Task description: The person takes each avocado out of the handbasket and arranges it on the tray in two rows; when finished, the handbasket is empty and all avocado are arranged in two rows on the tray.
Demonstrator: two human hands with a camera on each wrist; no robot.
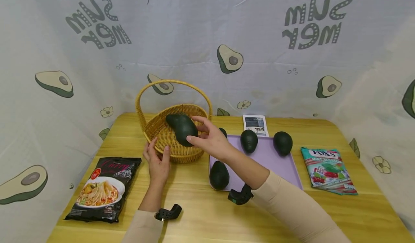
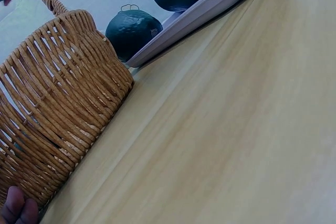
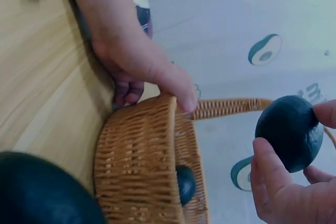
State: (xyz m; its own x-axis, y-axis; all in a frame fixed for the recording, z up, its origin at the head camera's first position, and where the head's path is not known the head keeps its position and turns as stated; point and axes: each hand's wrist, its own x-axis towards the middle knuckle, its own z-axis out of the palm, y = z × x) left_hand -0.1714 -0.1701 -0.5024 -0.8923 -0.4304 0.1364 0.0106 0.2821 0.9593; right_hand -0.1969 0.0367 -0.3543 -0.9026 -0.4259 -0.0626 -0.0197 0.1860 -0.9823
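A dark green avocado (image 1: 186,130) is pinched between the thumb and fingers of my right hand (image 1: 212,140), above the mouth of a wicker basket (image 1: 183,159). Inside the basket lies another avocado (image 3: 186,184), partly covered by the held one in the head view. My left hand (image 1: 158,165) grips the basket's near left rim, with the thumb (image 3: 181,87) over the edge and fingers against the outer side. To the right, a lilac tray (image 1: 267,165) carries several more avocados, among them one (image 1: 219,175) at its near left corner.
The basket's tall handle (image 1: 173,81) arches over its opening. A black noodle packet (image 1: 103,189) lies at left and a mint candy bag (image 1: 329,171) at right. Behind the tray is a white packet (image 1: 255,124). A printed curtain (image 1: 194,26) hangs behind the wooden table.
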